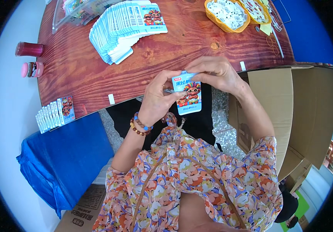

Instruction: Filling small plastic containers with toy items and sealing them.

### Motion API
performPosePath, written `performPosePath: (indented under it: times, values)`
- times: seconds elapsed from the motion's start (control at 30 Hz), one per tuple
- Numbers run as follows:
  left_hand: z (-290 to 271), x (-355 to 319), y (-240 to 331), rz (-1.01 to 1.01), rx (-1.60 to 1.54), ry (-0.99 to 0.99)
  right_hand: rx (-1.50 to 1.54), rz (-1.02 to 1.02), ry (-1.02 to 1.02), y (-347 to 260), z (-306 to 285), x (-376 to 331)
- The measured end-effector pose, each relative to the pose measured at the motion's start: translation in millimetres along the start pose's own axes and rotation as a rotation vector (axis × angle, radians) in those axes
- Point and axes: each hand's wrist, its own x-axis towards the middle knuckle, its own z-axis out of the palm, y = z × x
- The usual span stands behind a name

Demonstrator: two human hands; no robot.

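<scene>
A flat light-blue card packet [190, 106] with cartoon figures printed on its front is held upright over my lap, just off the table's near edge. My left hand [158, 98], wearing bead bracelets, grips it from the left side with the thumb across its front. At the packet's top edge, my right hand [217, 73] pinches the upper rim with thumb and fingers. Whether the top is folded or parted is hard to make out behind the fingers. Beyond my hands, a fanned pile of similar packets [126, 25] lies on the wooden table [182, 48].
A smaller row of packets [58, 113] lies at the table's left corner, near two jars [29, 49]. Yellow baskets [232, 27] of small white pieces stand far right; a clear bin [60, 19] far left. An open cardboard box [269, 100] is beside my right arm.
</scene>
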Motion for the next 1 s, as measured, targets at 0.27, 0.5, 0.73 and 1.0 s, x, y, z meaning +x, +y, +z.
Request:
performPosePath:
  times: [0.27,0.5,0.73,1.0]
  values:
    - [-16.5,15.2,7.1,0.074,-0.234,-0.020,0.162,0.330,0.066,-8.2,0.1,19.4]
    - [-14.3,21.8,6.3,0.453,0.469,0.351,1.068,0.471,0.407,12.8,37.9,39.4]
    - [-23.2,17.4,22.2,0.359,0.360,0.396,1.235,0.630,0.214,1.3,66.0,50.5]
    - [-48.1,4.1,10.1,0.346,0.589,0.412,-0.472,-0.092,0.390,-25.4,-49.7,228.9]
